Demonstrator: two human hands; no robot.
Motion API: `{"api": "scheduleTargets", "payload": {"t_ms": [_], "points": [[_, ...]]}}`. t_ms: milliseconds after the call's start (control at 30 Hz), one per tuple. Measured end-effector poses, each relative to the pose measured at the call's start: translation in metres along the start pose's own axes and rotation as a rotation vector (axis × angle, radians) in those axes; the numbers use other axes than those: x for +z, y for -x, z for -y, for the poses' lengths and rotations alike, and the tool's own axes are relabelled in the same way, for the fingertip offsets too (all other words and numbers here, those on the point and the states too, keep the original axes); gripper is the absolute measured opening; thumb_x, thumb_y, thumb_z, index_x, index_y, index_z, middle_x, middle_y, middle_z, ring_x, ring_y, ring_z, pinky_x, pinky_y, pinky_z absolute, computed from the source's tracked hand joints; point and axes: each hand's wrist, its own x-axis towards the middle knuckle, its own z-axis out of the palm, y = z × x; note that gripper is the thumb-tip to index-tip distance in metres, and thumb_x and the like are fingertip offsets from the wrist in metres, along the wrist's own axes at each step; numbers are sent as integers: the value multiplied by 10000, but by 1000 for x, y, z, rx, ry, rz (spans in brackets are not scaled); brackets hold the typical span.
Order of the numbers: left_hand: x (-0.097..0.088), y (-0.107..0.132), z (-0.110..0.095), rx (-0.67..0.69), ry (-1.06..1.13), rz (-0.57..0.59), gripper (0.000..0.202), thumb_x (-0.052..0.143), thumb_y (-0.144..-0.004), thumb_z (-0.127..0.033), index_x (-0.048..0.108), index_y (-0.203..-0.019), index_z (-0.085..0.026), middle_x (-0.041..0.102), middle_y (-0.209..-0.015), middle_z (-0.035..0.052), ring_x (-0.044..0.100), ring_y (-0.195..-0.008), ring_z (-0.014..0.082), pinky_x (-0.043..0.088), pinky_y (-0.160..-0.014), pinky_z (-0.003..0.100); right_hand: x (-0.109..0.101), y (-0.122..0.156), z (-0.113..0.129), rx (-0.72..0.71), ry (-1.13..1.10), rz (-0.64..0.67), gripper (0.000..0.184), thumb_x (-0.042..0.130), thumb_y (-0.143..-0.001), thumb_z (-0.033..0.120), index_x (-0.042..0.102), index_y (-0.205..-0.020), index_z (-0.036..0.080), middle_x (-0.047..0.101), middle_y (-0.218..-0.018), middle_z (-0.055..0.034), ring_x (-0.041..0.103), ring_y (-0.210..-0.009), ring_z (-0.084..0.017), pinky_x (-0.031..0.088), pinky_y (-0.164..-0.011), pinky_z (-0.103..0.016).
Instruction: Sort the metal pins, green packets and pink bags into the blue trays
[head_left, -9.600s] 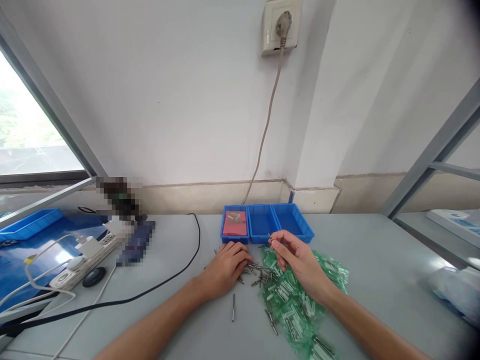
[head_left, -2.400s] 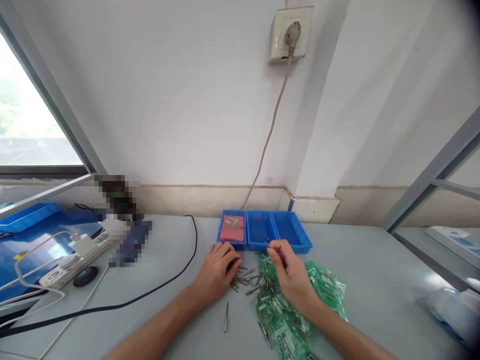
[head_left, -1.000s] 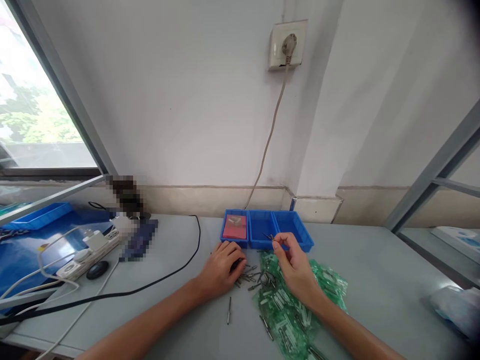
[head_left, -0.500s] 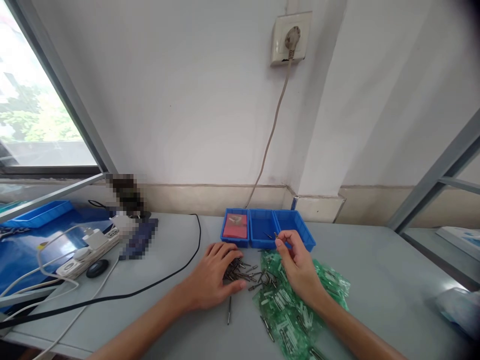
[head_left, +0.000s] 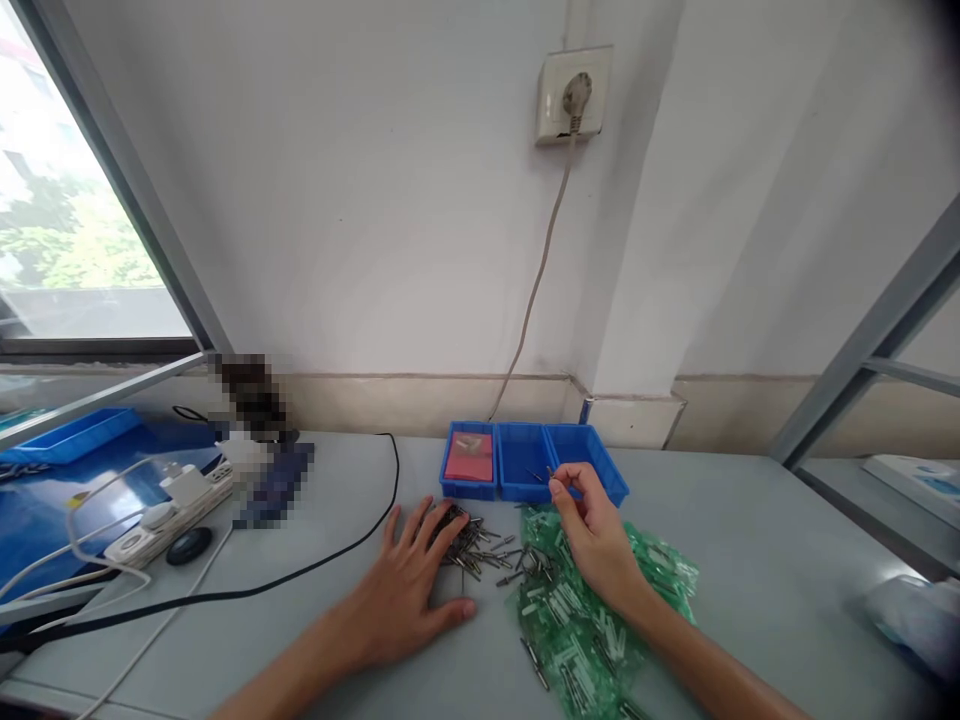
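Observation:
My left hand (head_left: 409, 578) lies flat on the grey table (head_left: 337, 620) with fingers spread, fingertips touching a heap of small metal pins (head_left: 480, 547). My right hand (head_left: 589, 525) is raised a little above a pile of green plastic packets (head_left: 592, 610). Its thumb and fingers pinch one thin metal pin (head_left: 550, 474) close to the front edge of the blue trays. Three joined blue trays (head_left: 577, 452) stand just behind both hands. The left tray holds a red pad (head_left: 469, 460).
A black cable (head_left: 300, 575) curves across the table's left half. A white power strip (head_left: 169, 500) and a blue mat (head_left: 45, 500) lie at the far left. A wall socket (head_left: 571, 95) with a grey cord hangs above the trays. A plastic bag (head_left: 911, 615) rests at the right edge.
My left hand has slid back toward me and spread flat, now covering the single pin that lay near the table's front. My right hand keeps pinching a pin at the trays.

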Motion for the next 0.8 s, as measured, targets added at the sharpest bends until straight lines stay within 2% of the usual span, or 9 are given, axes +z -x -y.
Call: {"api": "scheduleTargets", "payload": {"t_ms": [167, 333, 467, 633, 800], "points": [[1, -12, -6, -8, 43, -19, 774, 529, -1034, -711, 353, -1681, -324, 387, -1729, 118, 305, -1618, 410, 193, -1307, 744, -2, -2, -5, -13, 9, -18, 289, 499, -1102, 539, 543, -1083, 254, 521, -888, 6, 397, -628, -161, 372, -579, -308], [-1, -16, -13, 29, 98, -43, 708, 572, -1044, -629, 402, -1628, -267, 494, -1614, 140, 413, -1540, 351, 256, -1332, 635, 0, -3, -7, -10, 27, -25, 304, 533, -1084, 554, 554, -1069, 252, 536, -920, -3, 445, -657, -168, 408, -607, -308], [1, -21, -15, 15, 94, -47, 658, 579, -1060, -543, 398, -1622, -252, 484, -1594, 158, 405, -1520, 371, 310, -1297, 649, 1, -3, -3, -27, 22, -4, 301, 528, -1089, 554, 567, -1066, 256, 541, -917, -4, 477, -675, -177, 440, -639, -312], [8, -32, -18, 16, 96, -31, 621, 550, -1079, -522, 403, -1613, -242, 459, -1595, 165, 386, -1511, 384, 350, -1255, 651, 1, -2, 2, -46, 39, -16, 320, 545, -1075, 568, 602, -1045, 254, 585, -922, -29, 574, -765, -214, 468, -651, -316], [11, -42, -22, 2, 96, -64, 555, 540, -1084, -526, 444, -1570, -276, 507, -1537, 136, 447, -1438, 374, 371, -1198, 635, -5, -1, 0, -37, 45, -47, 314, 547, -1077, 547, 621, -1059, 243, 584, -894, -14, 478, -618, -160, 420, -574, -302]]}}
